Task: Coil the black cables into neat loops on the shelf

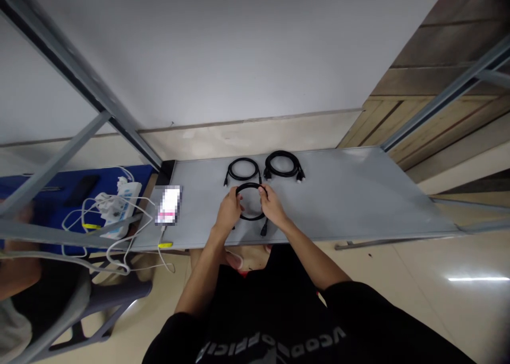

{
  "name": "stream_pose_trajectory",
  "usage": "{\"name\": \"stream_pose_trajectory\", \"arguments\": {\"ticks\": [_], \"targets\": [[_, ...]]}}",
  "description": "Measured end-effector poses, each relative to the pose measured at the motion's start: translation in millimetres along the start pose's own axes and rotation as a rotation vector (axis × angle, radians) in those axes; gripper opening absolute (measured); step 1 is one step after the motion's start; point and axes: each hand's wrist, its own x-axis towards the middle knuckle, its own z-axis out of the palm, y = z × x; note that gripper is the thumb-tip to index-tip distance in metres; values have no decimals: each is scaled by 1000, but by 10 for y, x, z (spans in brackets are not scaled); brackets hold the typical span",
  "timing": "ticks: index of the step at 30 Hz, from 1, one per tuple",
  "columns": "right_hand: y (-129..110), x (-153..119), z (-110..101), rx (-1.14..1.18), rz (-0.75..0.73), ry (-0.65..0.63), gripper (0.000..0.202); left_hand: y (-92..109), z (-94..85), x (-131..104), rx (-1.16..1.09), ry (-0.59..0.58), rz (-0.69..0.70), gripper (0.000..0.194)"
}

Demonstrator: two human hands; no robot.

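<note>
Between my hands is a coiled black cable [251, 218], held as a ring just above the grey table. My left hand [230, 211] is closed on the ring's left side. On its upper right side, my right hand [272, 206] grips the same coil. A dark plug [264, 229] hangs from the coil at the lower right. Beyond my hands, a thinner coiled black cable [243, 160] lies on the table, its two plugs pointing toward me. To its right rests a thicker coiled black cable [283, 152] with pale-tipped plugs.
On the grey table [358, 194], a phone [168, 204] with a white charging cord lies at the left. A white power strip [126, 207] with tangled cords sits on the blue table [75, 175]. Metal frame posts flank the table. Another person's arm [19, 268] shows at far left.
</note>
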Motion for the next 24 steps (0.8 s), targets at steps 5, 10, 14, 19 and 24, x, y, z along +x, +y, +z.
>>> {"name": "stream_pose_trajectory", "arguments": {"ticks": [5, 10, 14, 19, 24], "targets": [[15, 7, 2, -179, -40, -82, 41, -73, 78, 51, 41, 74, 118, 56], [21, -18, 53, -211, -180, -57, 41, -154, 80, 103, 34, 66, 215, 72], [12, -5, 29, -245, -122, -103, 40, -174, 74, 108, 34, 19, 308, 87], [-25, 34, -51, -260, -68, -113, 40, -139, 67, 33, 144, -24, 179, 80], [-25, 7, -50, -158, -92, -77, 47, -151, 75, 49, 137, -2, 77, 71]]}}
